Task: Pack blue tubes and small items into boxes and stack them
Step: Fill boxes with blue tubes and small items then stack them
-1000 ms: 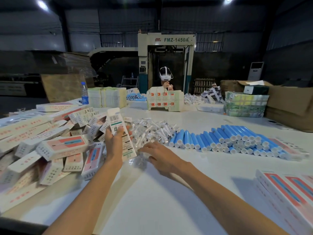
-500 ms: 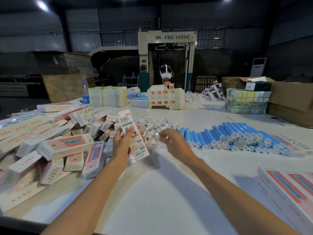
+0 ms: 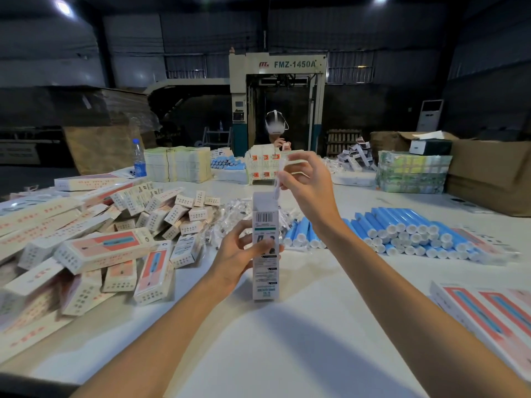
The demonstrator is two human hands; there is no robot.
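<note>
- An upright box, its top flap open, is gripped around the middle by the left hand.
- A small clear-wrapped item is pinched in the fingers of the right hand, its lower end just at the box's opening.
- Blue tubes are stacked on the tabletop, to the right.
- More boxes are heaped to the left.

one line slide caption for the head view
Left hand holds an open box upright; right hand pinches a small clear item over its top, blue tubes piled nearby.
</note>
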